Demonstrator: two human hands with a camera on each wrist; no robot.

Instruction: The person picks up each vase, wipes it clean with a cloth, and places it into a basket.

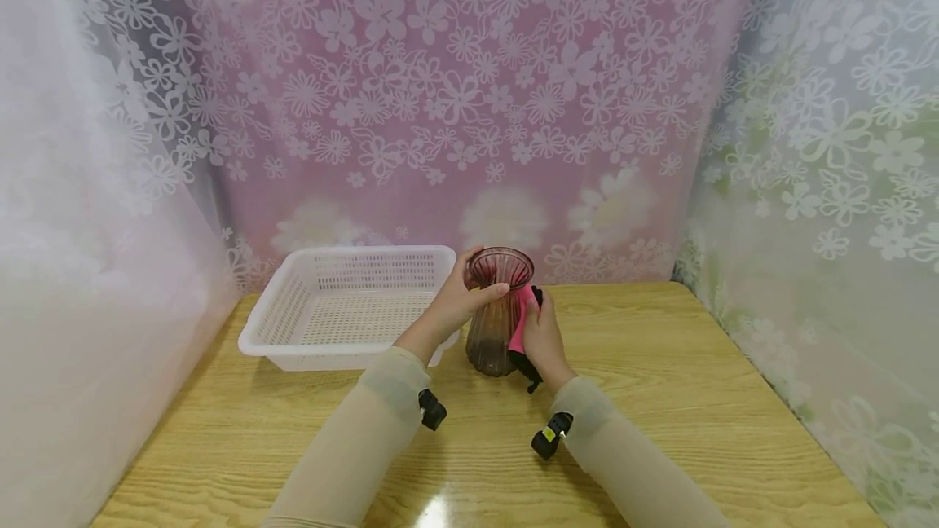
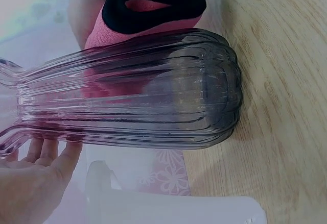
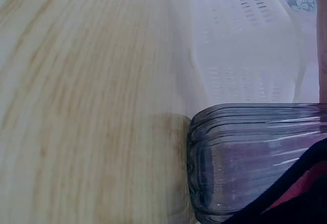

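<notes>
A ribbed glass vase (image 1: 490, 336), pinkish at the flared rim and smoky grey toward the base, stands roughly upright at the middle of the table. My left hand (image 1: 464, 297) grips it by the neck, thumb across the front and fingers around the far left side. On the vase's right side, my right hand (image 1: 545, 341) holds a pink cloth (image 1: 519, 323) with black edging against the glass. Folded over, the cloth (image 2: 168, 2) shows a black looped edge in the left wrist view. In the right wrist view the vase base (image 3: 209, 168) meets the tabletop.
A white perforated plastic basket (image 1: 323, 354) sits on the wooden table (image 1: 660, 398) just left of the vase. Flower-patterned curtains (image 1: 455, 104) hang behind and on both sides. Each wrist carries a small black camera (image 1: 433, 410).
</notes>
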